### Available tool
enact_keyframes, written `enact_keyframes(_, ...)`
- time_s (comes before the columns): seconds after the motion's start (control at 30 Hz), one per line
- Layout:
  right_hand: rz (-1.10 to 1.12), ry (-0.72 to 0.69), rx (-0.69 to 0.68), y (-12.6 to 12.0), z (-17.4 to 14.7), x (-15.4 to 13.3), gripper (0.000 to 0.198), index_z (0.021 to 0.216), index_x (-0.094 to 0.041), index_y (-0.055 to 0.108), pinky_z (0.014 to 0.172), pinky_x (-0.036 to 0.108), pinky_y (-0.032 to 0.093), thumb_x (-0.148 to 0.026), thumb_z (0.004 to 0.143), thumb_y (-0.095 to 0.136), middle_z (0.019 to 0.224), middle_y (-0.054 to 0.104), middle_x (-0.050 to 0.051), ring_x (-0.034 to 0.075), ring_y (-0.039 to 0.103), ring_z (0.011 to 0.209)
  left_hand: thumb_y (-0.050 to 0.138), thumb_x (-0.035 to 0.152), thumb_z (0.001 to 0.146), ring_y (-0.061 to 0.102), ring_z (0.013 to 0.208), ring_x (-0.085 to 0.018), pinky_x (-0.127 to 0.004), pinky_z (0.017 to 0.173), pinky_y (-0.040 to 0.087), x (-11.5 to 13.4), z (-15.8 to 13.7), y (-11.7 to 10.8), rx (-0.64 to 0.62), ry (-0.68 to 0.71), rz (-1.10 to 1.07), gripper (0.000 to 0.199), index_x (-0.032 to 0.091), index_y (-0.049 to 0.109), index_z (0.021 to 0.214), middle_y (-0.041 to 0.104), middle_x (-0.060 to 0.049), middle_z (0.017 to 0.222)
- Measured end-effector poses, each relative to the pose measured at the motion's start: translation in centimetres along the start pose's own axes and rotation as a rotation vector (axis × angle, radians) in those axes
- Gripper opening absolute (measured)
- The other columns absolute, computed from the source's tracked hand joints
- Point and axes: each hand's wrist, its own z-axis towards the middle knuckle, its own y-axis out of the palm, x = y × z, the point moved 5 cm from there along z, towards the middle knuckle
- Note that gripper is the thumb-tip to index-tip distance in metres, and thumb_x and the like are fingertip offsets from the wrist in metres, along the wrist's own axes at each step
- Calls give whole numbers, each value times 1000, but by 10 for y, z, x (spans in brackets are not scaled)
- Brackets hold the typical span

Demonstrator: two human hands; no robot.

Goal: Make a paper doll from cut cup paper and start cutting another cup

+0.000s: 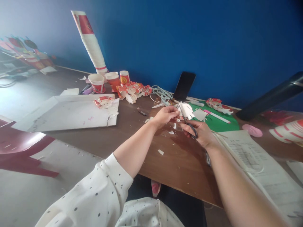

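My left hand [167, 114] pinches the left edge of a white paper cutout [186, 110] with a lobed, finger-like outline. Scissors [194, 132] with dark handles are in my right hand [200, 130], fingers wrapped round the handles. Their blades point up and left, against the paper close to my left fingertips. Whether the blades are apart I cannot tell. Small white scraps [161, 152] lie on the brown table [175, 167] below my hands. Behind the paper is a green sheet [220, 121] with a pink-and-white marker [217, 116] on it.
Red-and-white paper cups [96, 82] and a heap of cut cup pieces [132, 90] stand at the back. A tall cup stack [91, 47] leans on the blue wall. A phone [184, 85] rests against it. An open notebook [251, 157] lies right, white board [75, 113] left.
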Motion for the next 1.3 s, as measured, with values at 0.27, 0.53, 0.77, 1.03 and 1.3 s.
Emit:
enact_keyframes(0.27, -16, 23, 35, 0, -1, -2, 34, 81, -18, 75, 48, 22, 38, -48, 66, 78, 53, 57, -2, 10, 48, 49, 65, 24, 83, 54, 54, -5, -21, 61, 45, 4, -2, 3, 19, -29, -44, 19, 12, 52, 73, 61, 0, 66)
enact_keyframes(0.53, -50, 4, 36, -2, 1, 1, 35, 82, -19, 76, 47, 23, 40, -50, 67, 77, 53, 57, -2, 11, 49, 48, 64, 22, 83, 54, 55, -5, -23, 64, 45, 4, -3, 3, 19, -27, -60, 18, 13, 53, 73, 62, 0, 67)
enact_keyframes(0.77, -33, 9, 50, -2, 1, 1, 33, 80, -20, 76, 47, 24, 41, -49, 65, 78, 52, 57, -2, 11, 49, 47, 65, 24, 83, 53, 55, -5, -23, 64, 46, 5, -4, 4, 25, -47, -65, 20, 13, 52, 73, 62, 0, 66)
enact_keyframes(1.03, 13, 13, 40, 0, 1, 2, 35, 78, -17, 73, 48, 24, 40, -50, 65, 79, 53, 57, -2, 10, 49, 48, 68, 30, 81, 53, 56, -5, -23, 64, 47, 3, -3, 3, 22, -25, -52, 24, 13, 53, 75, 62, 0, 70)
enact_keyframes(1.3, 113, -15, -28, 1, 1, 8, 38, 67, -17, 65, 52, 24, 39, -54, 73, 72, 61, 61, 1, 11, 51, 53, 70, 32, 79, 54, 55, -5, -22, 63, 45, 4, -4, 6, -15, -37, -78, 26, 13, 52, 74, 62, 0, 69)
